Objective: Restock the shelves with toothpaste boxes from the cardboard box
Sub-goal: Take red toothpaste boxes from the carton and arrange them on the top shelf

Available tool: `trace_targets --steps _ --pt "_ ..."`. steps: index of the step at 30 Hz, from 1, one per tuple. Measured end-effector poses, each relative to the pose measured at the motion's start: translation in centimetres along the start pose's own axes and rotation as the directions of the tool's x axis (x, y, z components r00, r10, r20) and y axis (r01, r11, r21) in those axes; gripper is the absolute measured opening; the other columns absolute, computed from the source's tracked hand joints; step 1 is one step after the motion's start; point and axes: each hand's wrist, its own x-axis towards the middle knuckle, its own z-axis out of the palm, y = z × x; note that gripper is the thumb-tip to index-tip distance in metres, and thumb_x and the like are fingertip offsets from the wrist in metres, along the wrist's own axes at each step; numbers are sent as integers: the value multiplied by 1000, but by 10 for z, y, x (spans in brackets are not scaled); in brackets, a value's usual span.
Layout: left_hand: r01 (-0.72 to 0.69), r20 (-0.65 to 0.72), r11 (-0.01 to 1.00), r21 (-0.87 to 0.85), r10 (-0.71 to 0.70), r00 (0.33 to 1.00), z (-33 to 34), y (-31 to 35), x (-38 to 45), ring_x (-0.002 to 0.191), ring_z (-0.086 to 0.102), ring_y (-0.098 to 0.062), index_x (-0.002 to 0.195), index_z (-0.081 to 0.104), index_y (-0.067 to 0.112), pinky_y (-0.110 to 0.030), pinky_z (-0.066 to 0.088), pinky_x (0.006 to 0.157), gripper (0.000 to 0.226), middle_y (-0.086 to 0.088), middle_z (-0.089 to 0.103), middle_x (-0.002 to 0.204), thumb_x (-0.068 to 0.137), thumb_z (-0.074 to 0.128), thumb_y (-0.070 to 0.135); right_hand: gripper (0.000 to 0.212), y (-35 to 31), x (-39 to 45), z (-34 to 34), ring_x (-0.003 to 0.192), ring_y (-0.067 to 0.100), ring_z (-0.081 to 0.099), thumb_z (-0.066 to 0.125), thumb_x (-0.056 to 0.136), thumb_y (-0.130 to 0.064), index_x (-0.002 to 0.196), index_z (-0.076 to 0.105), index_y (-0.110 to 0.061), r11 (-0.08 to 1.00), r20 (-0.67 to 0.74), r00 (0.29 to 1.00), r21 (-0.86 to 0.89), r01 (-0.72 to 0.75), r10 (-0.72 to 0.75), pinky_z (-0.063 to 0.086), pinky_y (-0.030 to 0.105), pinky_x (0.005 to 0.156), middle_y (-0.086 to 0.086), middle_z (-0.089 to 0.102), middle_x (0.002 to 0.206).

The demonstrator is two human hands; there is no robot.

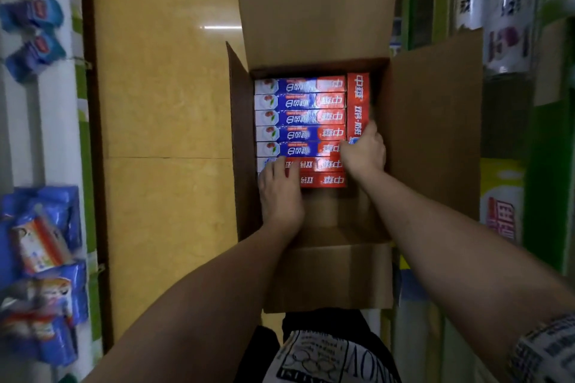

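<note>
An open cardboard box [432, 140] stands on the floor in front of me, its flaps spread outward. Inside lies a row of several blue-and-red toothpaste boxes [298, 116], with two red toothpaste boxes [323, 172] nearest me and one red box [357, 102] lying crosswise along the right side. My left hand [278, 196] rests on the left ends of the two near red boxes, fingers curled over them. My right hand [364, 149] covers their right ends and the near end of the crosswise box. The near part of the carton shows bare cardboard.
Yellow tiled floor [161, 87] lies to the left of the carton. A white shelf [53, 134] on the left carries blue product packs [40, 227]. Green shelving [538, 180] with rolls and packaged goods stands on the right. My legs and patterned shirt are below the carton.
</note>
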Motion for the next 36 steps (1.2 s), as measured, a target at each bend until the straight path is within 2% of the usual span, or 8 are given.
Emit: trace_targets --steps 6,13,16,19,25,28,33,36 --pt "-101 53 989 110 96 994 15 -7 9 148 21 -28 150 34 25 -51 20 122 67 -3 33 157 93 69 32 67 4 14 11 110 28 62 68 88 -32 144 33 -20 985 43 995 142 -99 94 45 34 76 7 59 127" --pt "-96 33 986 139 92 995 16 -3 12 139 36 -27 140 43 23 -50 28 118 55 -3 48 145 93 69 34 64 -4 9 15 115 31 58 66 85 -38 140 40 -17 974 -92 981 162 -157 173 48 42 92 9 56 130" --pt "-99 64 984 145 91 994 17 -5 6 138 38 -26 140 42 24 -50 29 117 55 -2 48 144 92 69 31 64 -5 3 12 115 31 59 66 89 -47 139 42 -14 979 -147 973 129 -160 178 50 45 92 11 55 131" --pt "-52 113 995 87 42 993 17 -8 0 135 42 -24 139 44 25 -51 34 116 57 -2 49 141 90 71 28 59 -2 -1 7 113 32 62 73 86 -42 131 50 -12 992 -167 978 59 -113 122 52 45 91 11 60 128" --pt "-53 179 994 96 35 983 7 -3 -12 134 40 -26 141 46 24 -47 44 108 54 -5 42 144 92 69 26 42 1 -11 -11 100 29 69 77 84 -35 116 66 -12 996 -96 993 -48 -79 74 54 37 81 9 69 115" --pt "-53 169 994 98 35 985 -1 -2 -16 135 41 -26 142 45 24 -48 43 109 57 -4 42 145 91 70 27 48 -1 -25 -12 99 28 67 79 80 -39 117 63 -13 996 -101 993 -66 -61 54 54 38 82 9 66 115" --pt "24 194 1000 -8 -22 981 -15 -4 -24 126 55 -26 138 43 21 -46 51 100 54 -5 55 137 91 69 26 50 -4 -46 -26 106 32 64 76 84 -37 121 56 -9 997 -124 991 -50 -63 57 50 38 85 12 63 119" --pt "96 143 988 -117 -79 986 -26 3 -31 122 59 -28 139 40 20 -43 53 96 55 -7 58 134 93 68 31 46 -6 -59 -35 107 34 65 74 86 -34 119 53 -10 999 -153 988 -36 -39 33 52 41 87 14 65 120"
